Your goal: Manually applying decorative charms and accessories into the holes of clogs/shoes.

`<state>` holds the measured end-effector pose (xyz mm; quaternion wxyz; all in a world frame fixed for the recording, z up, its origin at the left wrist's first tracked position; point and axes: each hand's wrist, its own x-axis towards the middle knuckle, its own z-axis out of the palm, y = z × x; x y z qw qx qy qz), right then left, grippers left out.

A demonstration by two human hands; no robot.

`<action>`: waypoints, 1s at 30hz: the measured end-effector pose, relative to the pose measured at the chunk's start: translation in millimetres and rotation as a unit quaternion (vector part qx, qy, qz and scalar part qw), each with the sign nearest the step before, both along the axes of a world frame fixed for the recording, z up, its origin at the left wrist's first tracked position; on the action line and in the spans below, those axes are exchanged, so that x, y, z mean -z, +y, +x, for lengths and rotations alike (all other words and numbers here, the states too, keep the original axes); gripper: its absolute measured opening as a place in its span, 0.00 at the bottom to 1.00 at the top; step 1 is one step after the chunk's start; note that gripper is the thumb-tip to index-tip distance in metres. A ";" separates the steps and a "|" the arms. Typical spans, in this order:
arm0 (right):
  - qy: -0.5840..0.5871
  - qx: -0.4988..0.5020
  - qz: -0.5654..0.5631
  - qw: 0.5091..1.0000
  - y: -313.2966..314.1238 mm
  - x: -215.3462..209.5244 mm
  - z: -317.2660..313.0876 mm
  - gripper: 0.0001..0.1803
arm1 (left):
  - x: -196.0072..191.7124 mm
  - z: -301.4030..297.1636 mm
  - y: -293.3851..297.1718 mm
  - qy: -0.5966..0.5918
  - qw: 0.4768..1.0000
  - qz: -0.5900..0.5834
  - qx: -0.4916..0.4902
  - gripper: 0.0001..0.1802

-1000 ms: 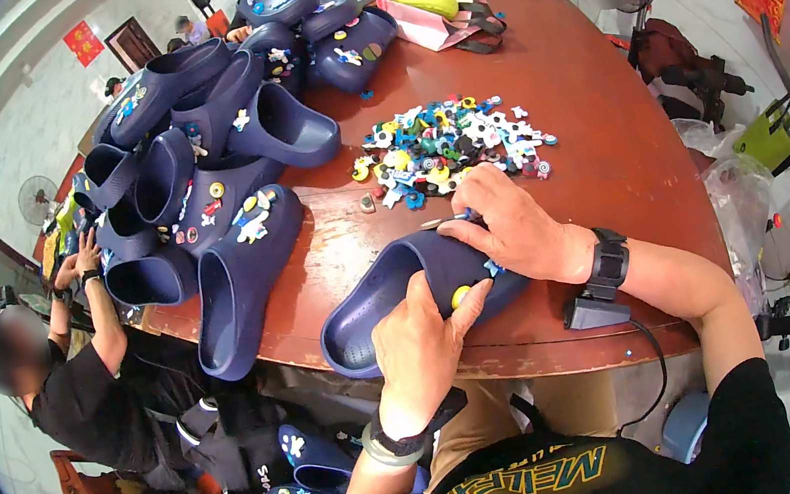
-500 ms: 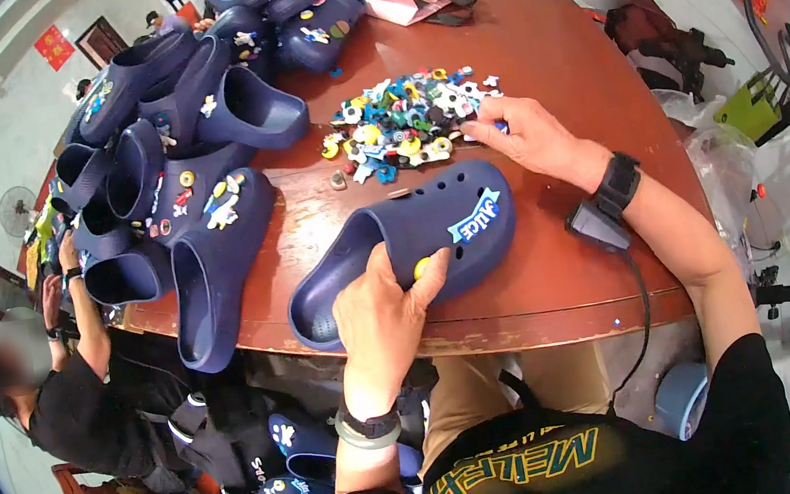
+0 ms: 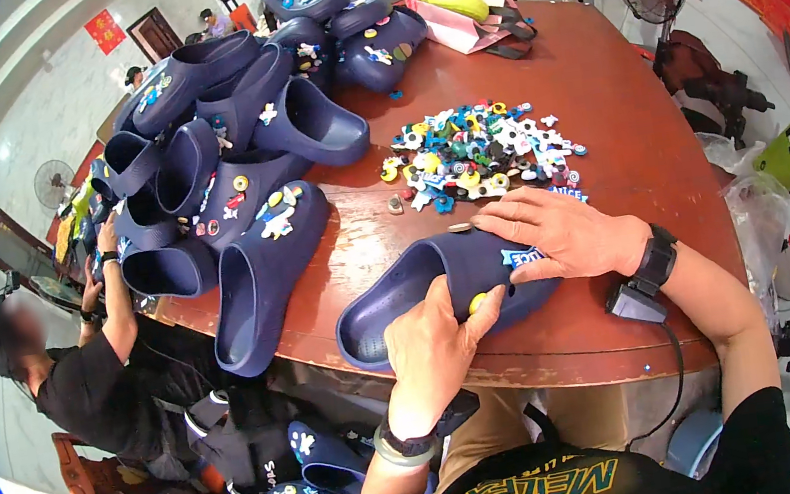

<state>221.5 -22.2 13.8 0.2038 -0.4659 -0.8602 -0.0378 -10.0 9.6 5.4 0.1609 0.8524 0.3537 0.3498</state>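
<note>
Your left hand (image 3: 432,348) clamps the clog (image 3: 471,251); your right hand's (image 3: 565,238) grip is unclear. A hard nearward pull could drag the clog off the surface (image 3: 619,114).

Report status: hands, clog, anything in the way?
Left hand gripping navy clog. Right hand across its toe. Clog near edge of table, yellow charm showing. Loose charm pile just beyond clog.

Bright room here, glare gleaming off the table (image 3: 356,222) at left, left wall (image 3: 52,108) bending, corners swallowed black!
</note>
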 end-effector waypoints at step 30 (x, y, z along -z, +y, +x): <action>0.006 -0.018 0.099 0.995 -18.8 -12.9 -35.9 0.29 | -23.7 -17.6 11.7 -0.107 0.886 -0.421 0.162 0.09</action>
